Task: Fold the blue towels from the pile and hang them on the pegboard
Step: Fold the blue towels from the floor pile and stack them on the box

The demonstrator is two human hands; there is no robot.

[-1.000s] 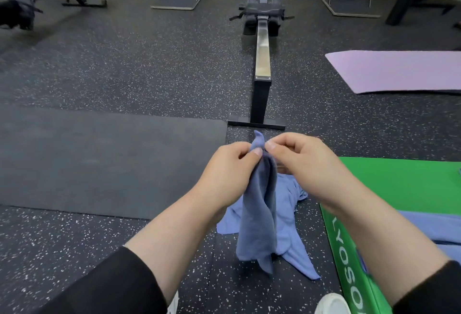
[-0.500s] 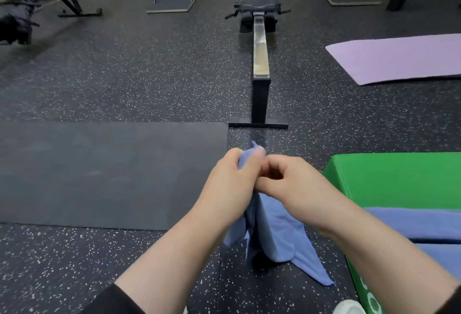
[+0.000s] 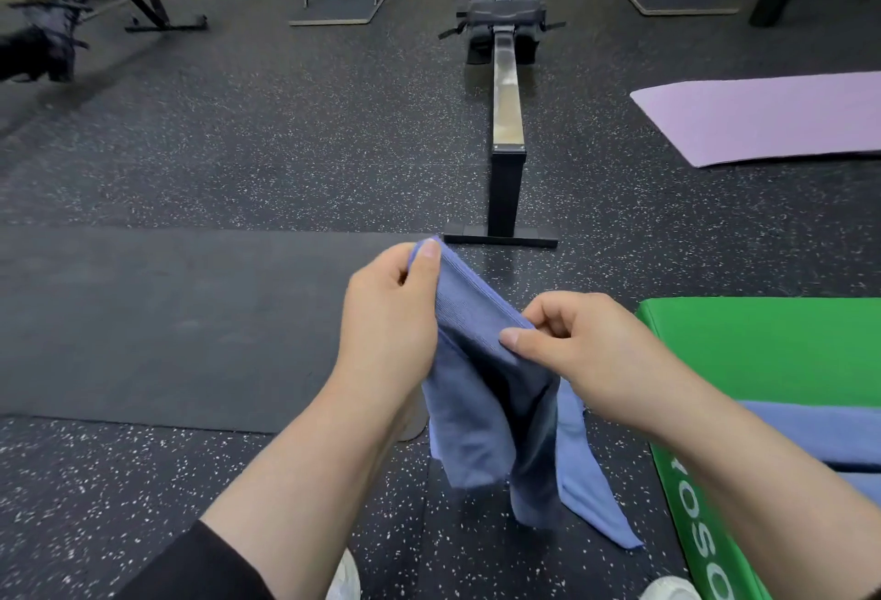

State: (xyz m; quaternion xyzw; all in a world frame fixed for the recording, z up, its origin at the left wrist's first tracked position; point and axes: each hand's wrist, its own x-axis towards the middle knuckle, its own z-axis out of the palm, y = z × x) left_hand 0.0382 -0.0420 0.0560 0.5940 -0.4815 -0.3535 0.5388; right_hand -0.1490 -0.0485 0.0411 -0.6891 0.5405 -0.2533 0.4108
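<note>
Head view, left hand (image 3: 388,313): pinches the far top corner of the blue towel (image 3: 491,409).
Right hand (image 3: 586,351): pinches the top edge nearer, to the right.
Towel: hangs in folds above the speckled floor (image 3: 238,156) (lower ends near it).
Right: more blue towels (image 3: 810,437) on a green box (image 3: 763,347).
Far: rowing machine (image 3: 507,89), purple mat (image 3: 763,118).

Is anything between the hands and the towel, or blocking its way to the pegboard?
Nothing separates them: the left hand and right hand both pinch the towel directly. The pegboard is not in view, so that path cannot be judged.
</note>
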